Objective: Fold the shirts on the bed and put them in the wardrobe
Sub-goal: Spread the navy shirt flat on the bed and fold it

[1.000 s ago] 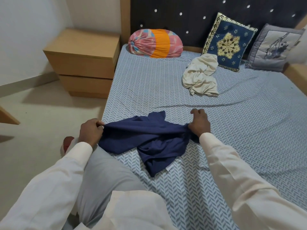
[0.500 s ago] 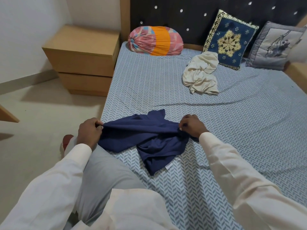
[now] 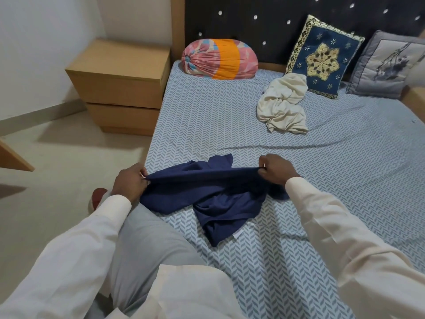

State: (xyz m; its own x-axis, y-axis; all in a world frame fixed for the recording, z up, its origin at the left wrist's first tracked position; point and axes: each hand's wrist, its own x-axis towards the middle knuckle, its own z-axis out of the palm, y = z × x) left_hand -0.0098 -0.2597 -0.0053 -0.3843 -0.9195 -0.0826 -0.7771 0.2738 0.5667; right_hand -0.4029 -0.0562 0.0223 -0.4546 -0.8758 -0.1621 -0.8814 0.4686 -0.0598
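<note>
Head view: a person in pale sleeves works at the near left edge of a bed (image 3: 207, 125) with a blue chevron sheet.
Left hand (image 3: 131, 180): fingers curled, pinching one end of the navy shirt (image 3: 218, 194) over the mattress edge.
Right hand (image 3: 274, 169): fist clamped on the other end of the same stretched edge.
Navy shirt's line: the taut edge runs left to right between the hands. The rest lies crumpled on the sheet, trailing toward the camera.
Shirts: two. The cream shirt (image 3: 282, 109) lies bunched near the headboard, well apart from the navy one.
Pillows: three, namely a pink-and-orange bolster (image 3: 218, 59), a blue embroidered cushion (image 3: 323, 57) and a grey cushion (image 3: 388, 65).
Bedside cabinet (image 3: 119, 84): one, left of the bed.
</note>
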